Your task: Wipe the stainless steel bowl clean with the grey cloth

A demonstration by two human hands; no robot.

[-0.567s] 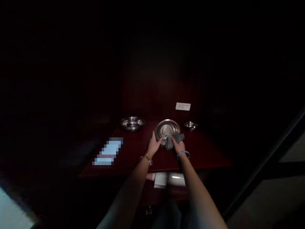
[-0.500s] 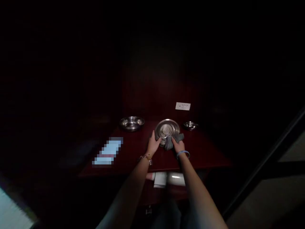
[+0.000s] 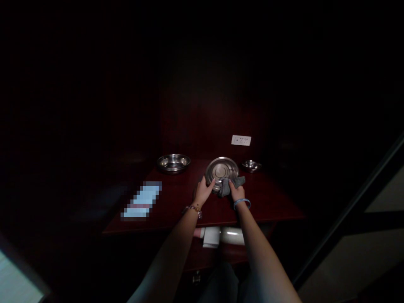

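A round steel plate (image 3: 221,168) is tilted up above the dark red tabletop, its inner face towards me. My left hand (image 3: 204,190) grips its lower left rim, thumb on the face. At the lower right rim, my right hand (image 3: 236,191) is closed on a grey cloth (image 3: 225,187) pressed against the plate. A flap of the cloth sticks out to the right above the knuckles. The fingers behind the plate are hidden.
A larger steel bowl (image 3: 174,163) stands back left, and small steel bowls (image 3: 251,166) at back right. A blurred-out bright rectangle (image 3: 142,202) lies front left. The tabletop (image 3: 271,202) has a socket plate (image 3: 241,140) behind it; a shelf below holds a white cylinder (image 3: 232,235).
The cloth and my right hand have shifted very slightly at the plate's lower rim. My left hand still grips the plate, and the view has moved a little.
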